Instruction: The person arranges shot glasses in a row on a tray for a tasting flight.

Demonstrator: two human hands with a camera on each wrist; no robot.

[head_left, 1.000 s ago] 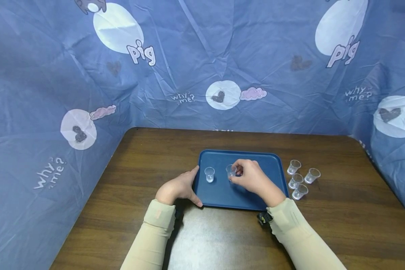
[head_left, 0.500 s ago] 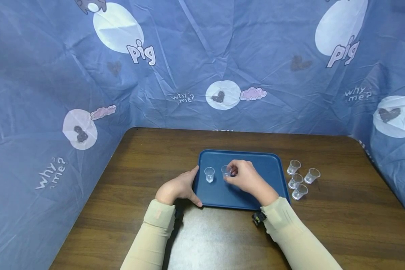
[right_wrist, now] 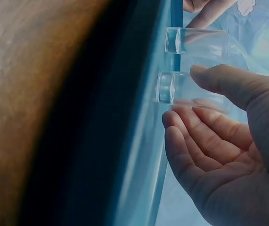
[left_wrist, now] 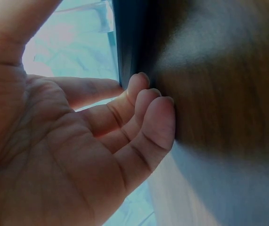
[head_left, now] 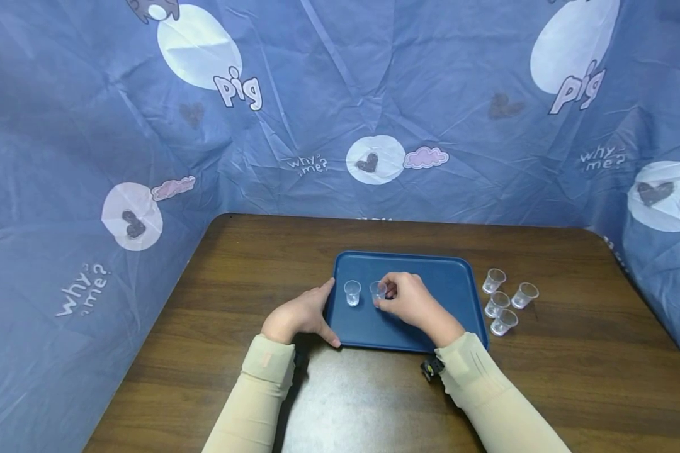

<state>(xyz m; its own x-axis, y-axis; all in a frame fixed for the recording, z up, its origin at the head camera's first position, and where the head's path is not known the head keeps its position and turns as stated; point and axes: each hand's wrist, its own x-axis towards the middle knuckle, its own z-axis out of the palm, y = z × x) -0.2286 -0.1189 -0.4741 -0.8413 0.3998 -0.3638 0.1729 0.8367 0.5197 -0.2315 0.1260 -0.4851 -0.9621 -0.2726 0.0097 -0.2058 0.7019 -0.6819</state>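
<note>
A dark blue tray (head_left: 368, 330) lies on the wooden table. My right hand (head_left: 410, 302) pinches a small clear shot glass (head_left: 376, 290) between thumb and fingers. That glass is upright over the left half of the tray, its thick base (right_wrist: 166, 88) right at the tray surface in the right wrist view. Just left of it stands a second shot glass (head_left: 352, 293), a narrow gap between them. My left hand (head_left: 301, 316) rests spread against the tray's left side, thumb at the near corner. In the left wrist view, its fingertips (left_wrist: 160, 117) are low by the tray's edge.
Several more clear shot glasses (head_left: 497, 304) stand grouped on the table (head_left: 578, 358) just right of the tray. A blue printed cloth (head_left: 317, 126) hangs behind the table and along its sides.
My right hand has carried the shot glass leftward, closer to the standing one, and slightly lower. My left hand and the tray have stayed put.
</note>
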